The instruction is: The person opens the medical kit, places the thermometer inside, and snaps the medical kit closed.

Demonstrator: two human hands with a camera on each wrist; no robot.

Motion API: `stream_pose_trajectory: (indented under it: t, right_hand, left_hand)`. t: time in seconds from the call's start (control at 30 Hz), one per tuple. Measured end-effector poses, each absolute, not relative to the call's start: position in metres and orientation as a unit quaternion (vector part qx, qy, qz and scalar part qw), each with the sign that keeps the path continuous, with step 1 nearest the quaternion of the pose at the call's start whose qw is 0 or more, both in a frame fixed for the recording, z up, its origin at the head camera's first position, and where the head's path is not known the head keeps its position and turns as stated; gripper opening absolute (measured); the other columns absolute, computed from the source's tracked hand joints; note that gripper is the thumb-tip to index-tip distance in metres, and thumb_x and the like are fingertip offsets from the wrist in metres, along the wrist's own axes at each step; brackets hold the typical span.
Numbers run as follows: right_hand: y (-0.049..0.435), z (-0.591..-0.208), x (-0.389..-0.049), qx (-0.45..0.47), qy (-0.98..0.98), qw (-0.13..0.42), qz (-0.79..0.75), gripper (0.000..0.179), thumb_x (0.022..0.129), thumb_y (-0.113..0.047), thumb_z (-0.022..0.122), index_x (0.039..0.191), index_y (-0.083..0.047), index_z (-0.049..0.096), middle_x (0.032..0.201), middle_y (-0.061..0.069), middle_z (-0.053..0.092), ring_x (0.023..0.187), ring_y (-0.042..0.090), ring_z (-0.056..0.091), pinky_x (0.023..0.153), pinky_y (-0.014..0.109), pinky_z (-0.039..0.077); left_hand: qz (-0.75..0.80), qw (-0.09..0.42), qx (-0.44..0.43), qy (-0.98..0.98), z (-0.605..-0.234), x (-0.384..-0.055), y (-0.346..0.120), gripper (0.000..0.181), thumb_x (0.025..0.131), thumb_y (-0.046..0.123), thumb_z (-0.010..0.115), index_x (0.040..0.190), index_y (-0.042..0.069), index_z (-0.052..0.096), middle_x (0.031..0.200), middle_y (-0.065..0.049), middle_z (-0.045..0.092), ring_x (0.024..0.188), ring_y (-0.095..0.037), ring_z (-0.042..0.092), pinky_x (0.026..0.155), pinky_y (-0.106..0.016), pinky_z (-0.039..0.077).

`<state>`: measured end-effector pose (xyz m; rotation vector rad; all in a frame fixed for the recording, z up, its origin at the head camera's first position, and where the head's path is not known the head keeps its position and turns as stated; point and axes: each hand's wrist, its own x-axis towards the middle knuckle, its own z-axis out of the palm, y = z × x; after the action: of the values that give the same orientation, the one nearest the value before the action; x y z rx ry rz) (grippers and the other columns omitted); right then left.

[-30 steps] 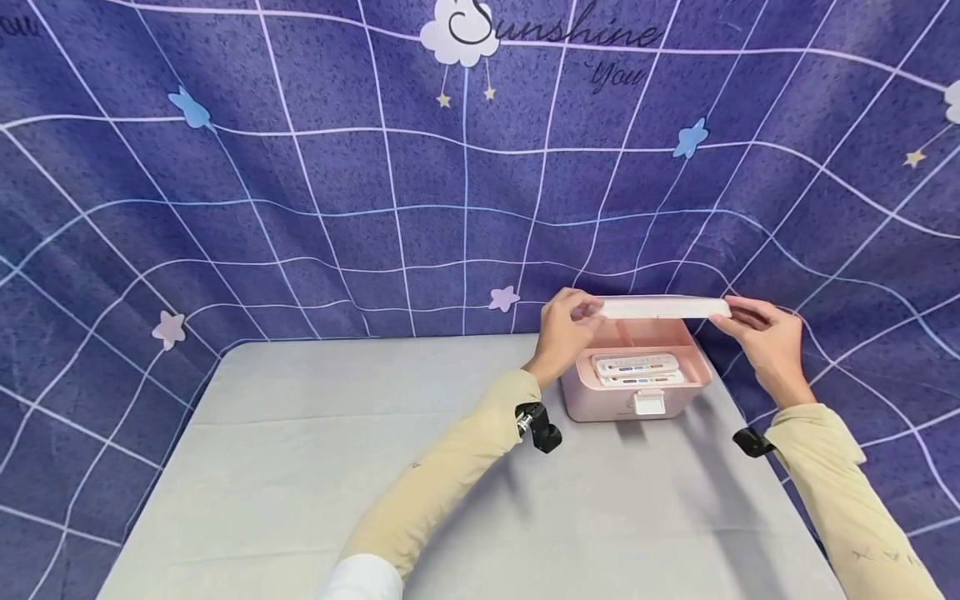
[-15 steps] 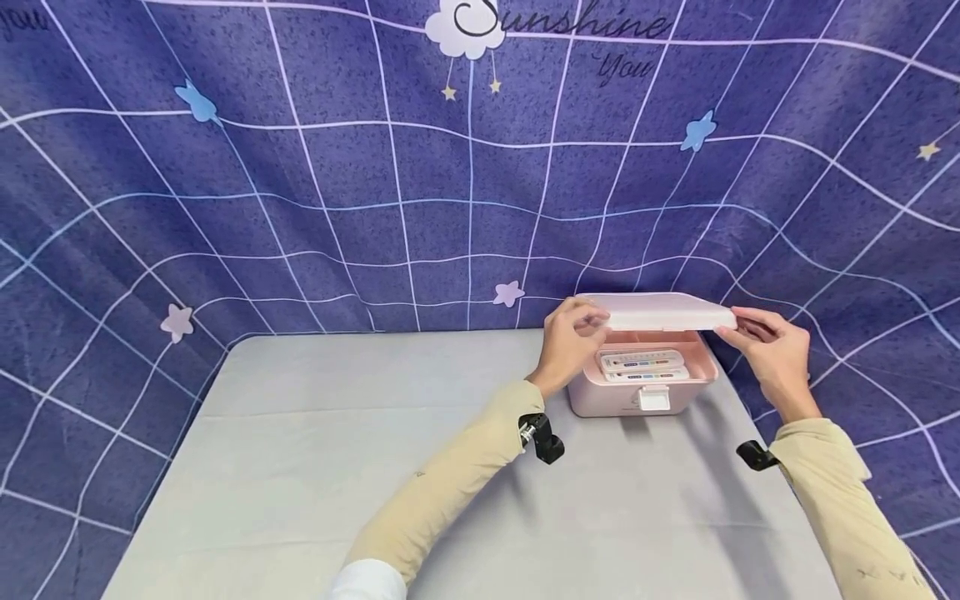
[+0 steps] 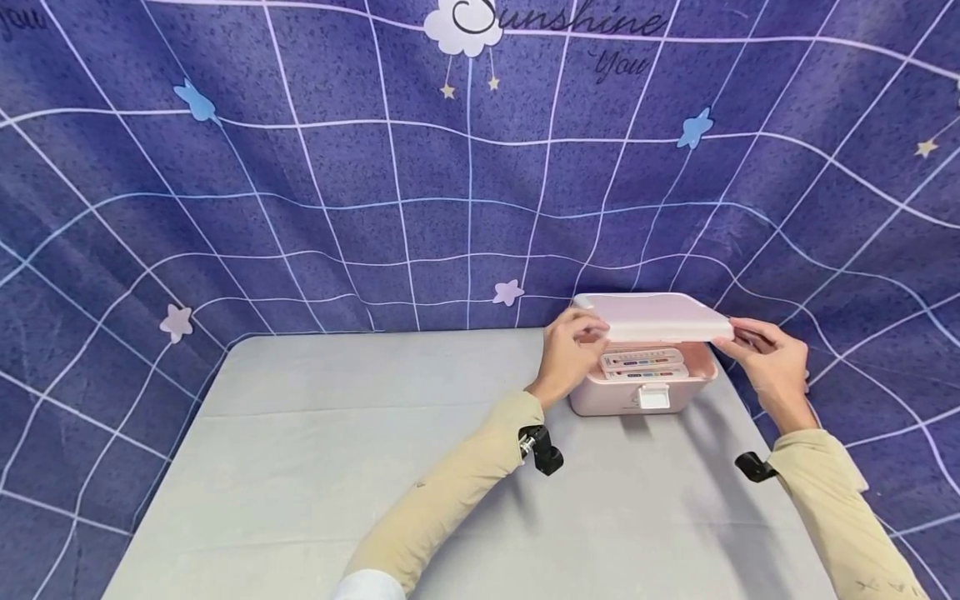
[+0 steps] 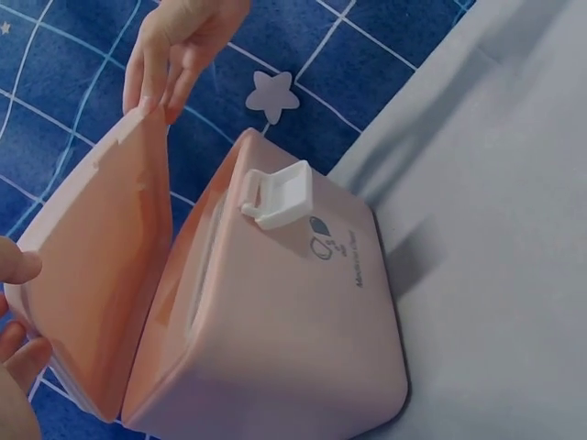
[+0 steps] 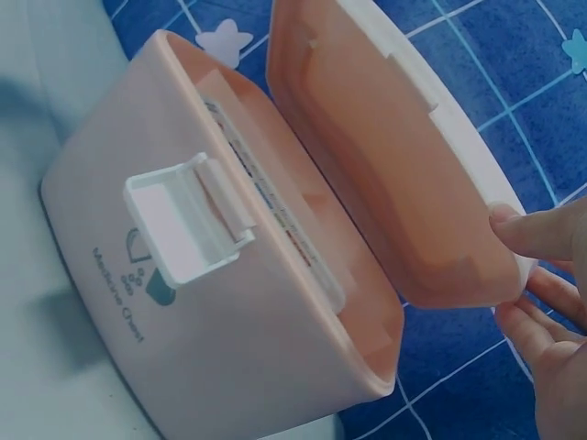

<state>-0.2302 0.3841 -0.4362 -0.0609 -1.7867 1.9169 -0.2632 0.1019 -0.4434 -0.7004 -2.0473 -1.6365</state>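
Note:
A pink medicine chest (image 3: 618, 400) stands near the table's back right corner, its hinged lid (image 3: 652, 313) tilted partway over the opening. My left hand (image 3: 566, 354) pinches the lid's left front corner, while my right hand (image 3: 776, 362) grips the right one between thumb and fingers. Inside lie white slim packs (image 3: 641, 360) with coloured print; the rear of the inside is hidden by the lid. On the chest's front, the white latch (image 5: 183, 225) sticks outward, unfastened, above the "Medicine Chest" lettering. In the left wrist view, a gap shows between lid (image 4: 101, 238) and rim.
A pale cloth covers the table (image 3: 315, 433). Right behind the chest hangs a blue-purple curtain (image 3: 337, 183) with grid lines and stars, which also runs along both sides. Each sleeve carries a black wrist mount (image 3: 546, 450).
The lid has swung forward and down, its front edge lower over the chest, so its pink top now shows. Both hands have moved down with it. The packs inside have stayed put.

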Motion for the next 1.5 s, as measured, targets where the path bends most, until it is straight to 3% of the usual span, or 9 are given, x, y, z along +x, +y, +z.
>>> stream_pose_trajectory:
  t: [0.07,0.4,0.67,0.97,1.2,1.5]
  right_hand:
    - [0.383,-0.439,-0.229,-0.023,-0.653,0.263,0.71,0.044,0.066,0.017,0.075,0.108,0.015,0.062,0.094,0.005,0.07,0.087,0.01,0.067,0.077,0.017,0.051]
    - [0.379,-0.452,-0.22,-0.049,-0.64,0.279,0.714,0.043,0.064,0.021,0.074,0.105,0.017,0.062,0.089,0.005,0.07,0.086,0.011,0.067,0.077,0.018,0.051]
    - [0.381,-0.465,-0.214,-0.048,-0.661,0.292,0.689,0.036,0.065,0.019,0.075,0.098,0.006,0.07,0.095,0.008,0.068,0.087,0.01,0.066,0.077,0.015,0.05]
    - [0.373,-0.478,-0.213,-0.05,-0.641,0.3,0.705,0.041,0.062,0.025,0.072,0.101,0.019,0.062,0.096,0.007,0.062,0.087,0.012,0.064,0.082,0.018,0.05]
    - [0.374,-0.488,-0.218,-0.05,-0.666,0.307,0.678,0.041,0.063,0.022,0.074,0.102,0.018,0.063,0.096,0.005,0.064,0.087,0.01,0.065,0.084,0.019,0.049]
    - [0.373,-0.489,-0.221,-0.038,-0.657,0.307,0.687,0.04,0.063,0.024,0.073,0.101,0.021,0.061,0.096,0.007,0.062,0.087,0.011,0.064,0.086,0.021,0.048]
  left_hand:
    - [-0.582,0.213,-0.249,-0.744,-0.446,-0.261,0.102,0.015,0.073,0.0,0.076,0.087,0.004,0.073,0.097,-0.002,0.062,0.087,-0.008,0.061,0.081,-0.02,0.05]
    - [-0.533,0.249,-0.28,-0.759,-0.462,-0.257,0.098,0.014,0.07,0.002,0.077,0.083,0.008,0.075,0.095,0.0,0.065,0.095,-0.009,0.057,0.079,-0.02,0.046]
    - [-0.528,0.262,-0.304,-0.748,-0.473,-0.252,0.098,0.016,0.068,-0.001,0.076,0.083,0.005,0.074,0.096,-0.005,0.065,0.095,-0.014,0.058,0.083,-0.018,0.044]
    - [-0.535,0.261,-0.309,-0.742,-0.49,-0.25,0.099,0.015,0.069,-0.005,0.076,0.081,0.004,0.073,0.097,-0.006,0.064,0.093,-0.014,0.057,0.084,-0.019,0.045]
    - [-0.535,0.289,-0.312,-0.73,-0.499,-0.251,0.1,0.018,0.067,-0.008,0.074,0.082,0.002,0.073,0.094,-0.006,0.064,0.086,-0.014,0.058,0.082,-0.019,0.046]
    - [-0.531,0.284,-0.308,-0.736,-0.499,-0.252,0.101,0.023,0.067,-0.01,0.075,0.087,0.001,0.074,0.095,-0.007,0.064,0.086,-0.015,0.059,0.083,-0.018,0.046]
